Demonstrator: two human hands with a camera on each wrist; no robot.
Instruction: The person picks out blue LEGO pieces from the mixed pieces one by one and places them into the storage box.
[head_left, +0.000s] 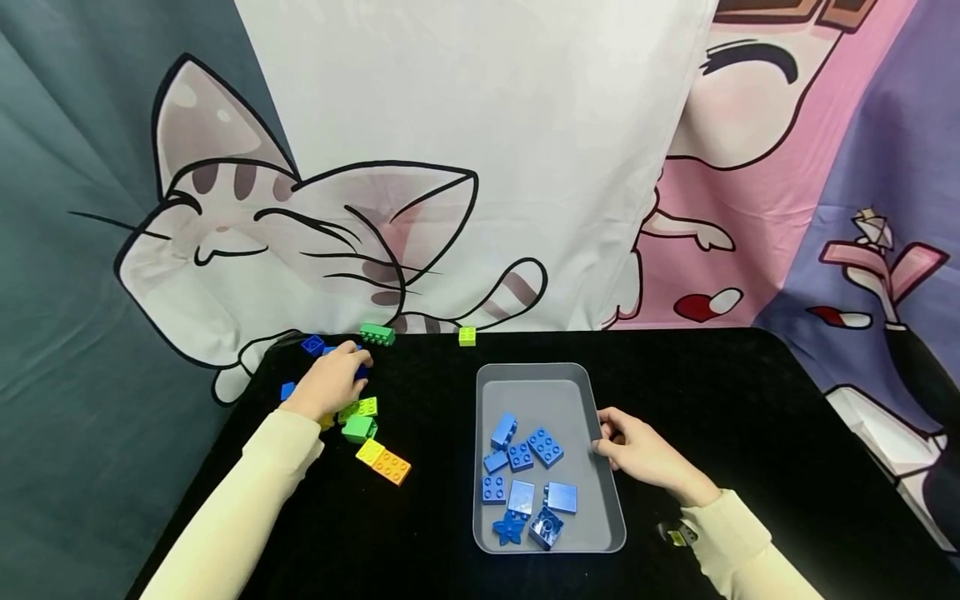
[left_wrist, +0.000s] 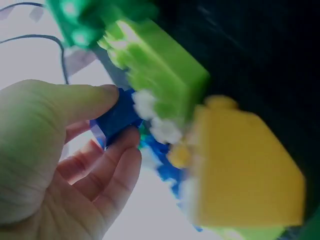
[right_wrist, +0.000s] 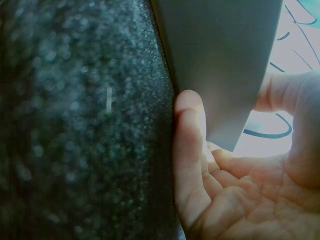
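My left hand (head_left: 334, 382) is at the far left of the table among loose bricks. Between thumb and fingertips it pinches a dark blue toy brick (left_wrist: 118, 118). A light green brick (left_wrist: 165, 75) and a yellow brick (left_wrist: 250, 170) stand close beside it in the left wrist view. My right hand (head_left: 637, 447) grips the right side of the grey tray (head_left: 604, 500), thumb over the rim and fingers against the outer wall (right_wrist: 220, 65). Inside the tray lie several blue bricks (head_left: 545, 447) and a blue star-shaped piece (head_left: 509, 528).
Near the left hand lie a green brick (head_left: 359, 428), a yellow-and-orange pair (head_left: 384, 462) and a blue brick (head_left: 312, 345). At the back edge of the black table (head_left: 712, 375) are a dark green brick (head_left: 377, 334) and a light green one (head_left: 467, 337). A printed curtain (head_left: 480, 100) hangs behind.
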